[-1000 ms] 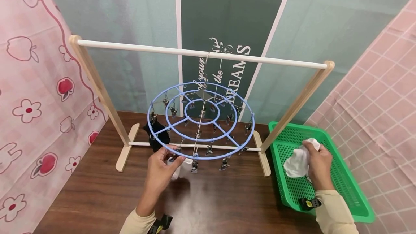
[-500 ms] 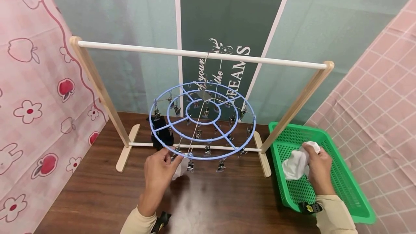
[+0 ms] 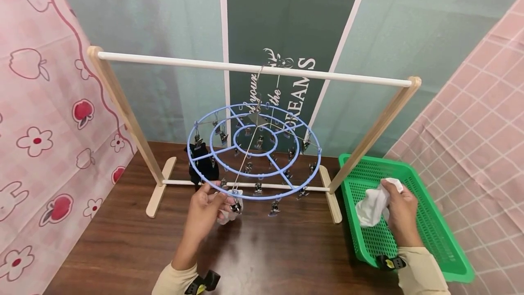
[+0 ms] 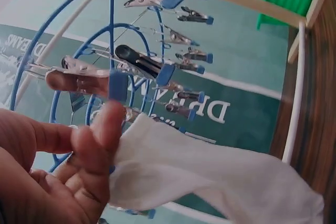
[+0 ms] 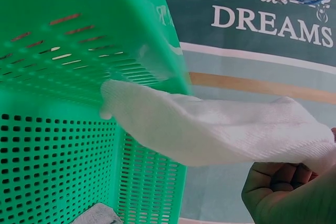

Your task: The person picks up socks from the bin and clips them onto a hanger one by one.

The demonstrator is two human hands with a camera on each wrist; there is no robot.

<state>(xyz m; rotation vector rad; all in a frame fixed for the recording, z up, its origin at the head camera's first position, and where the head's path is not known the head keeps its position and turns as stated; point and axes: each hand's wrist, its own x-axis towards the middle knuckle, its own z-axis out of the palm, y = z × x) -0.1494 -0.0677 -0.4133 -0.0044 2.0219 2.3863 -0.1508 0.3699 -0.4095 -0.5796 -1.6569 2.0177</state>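
Observation:
A round blue drying hanger (image 3: 273,198) with many metal clips hangs from a white bar. My left hand (image 3: 204,206) is at its front left edge, fingers loosely bent beside a white sock (image 4: 210,171) that hangs below the hanger. A metal clip (image 4: 84,77) is just above the fingertips; nothing shows gripped between them. The sock's top edge is partly hidden by the fingers. My right hand (image 3: 403,211) pinches the end of another white sock (image 5: 226,129) over the green basket (image 3: 443,222). A black cloth item (image 3: 202,167) hangs at the hanger's left.
A wooden stand (image 3: 123,104) with a white top bar (image 3: 184,62) carries the hanger on a dark wood table (image 3: 278,254). A light cloth piece (image 5: 97,214) lies in the basket. Patterned curtains (image 3: 37,140) surround the table.
The hanger has turned slightly, its front clips shifting left. My left fingers have moved off the clip they held, down beside the sock. My right hand has lowered its sock slightly.

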